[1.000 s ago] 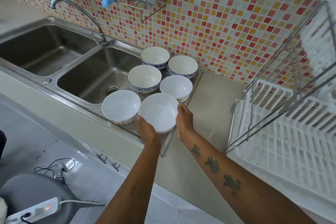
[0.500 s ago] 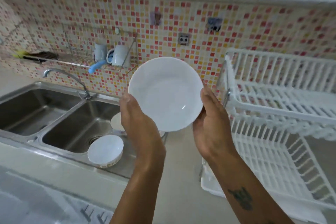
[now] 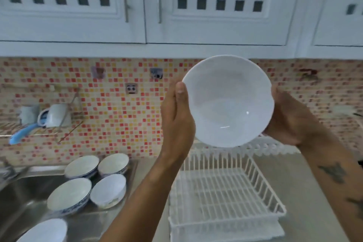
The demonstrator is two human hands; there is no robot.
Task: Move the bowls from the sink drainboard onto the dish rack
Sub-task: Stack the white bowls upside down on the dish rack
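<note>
Both hands have lifted the white bowl (image 3: 228, 102) off the drainboard (image 3: 102, 220), above the dish rack (image 3: 222, 198).

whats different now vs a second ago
Both hands, left hand and right hand, have lifted the white bowl off the drainboard and carried it right, above the dish rack. Five bowls stay on the drainboard; the rack remains bare.

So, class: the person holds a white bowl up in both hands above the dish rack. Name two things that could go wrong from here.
1. The white bowl is pinched only at its rim by the left hand and right hand, tilted steeply; it might slip and fall onto the dish rack.
2. Five bowls crowd the drainboard, several touching; reaching back carelessly could knock the plain bowl against its neighbours.
</note>
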